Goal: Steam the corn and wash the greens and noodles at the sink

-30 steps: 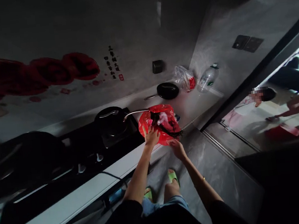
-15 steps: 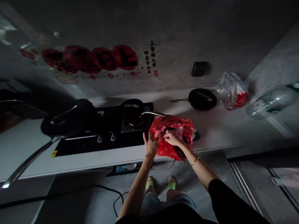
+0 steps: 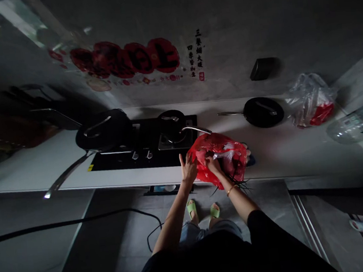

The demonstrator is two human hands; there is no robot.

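Observation:
A red plastic bag (image 3: 216, 140) stands open on the counter, just right of the stove. My left hand (image 3: 189, 169) grips the bag's left rim, with the thumb sticking out to the side. My right hand (image 3: 213, 166) reaches into the bag's mouth with the fingers closed; what they hold is hidden. Inside lie pinkish items and a crumpled clear plastic bag (image 3: 229, 150). Thin dark stalks (image 3: 239, 182) poke out over the counter's front edge.
Left of the bag, a black stove (image 3: 131, 159) carries a large lidded pan (image 3: 104, 129) and a lidded saucepan (image 3: 172, 126), its handle reaching the bag. To the right are a lidded black frying pan (image 3: 263, 112), a clear bag (image 3: 311, 99) and a large plastic bottle (image 3: 357, 122).
My view has shifted, so the counter sits further right and higher. My right hand is lower into the bag, and the clear plastic inside shows more. My left hand stays at the rim.

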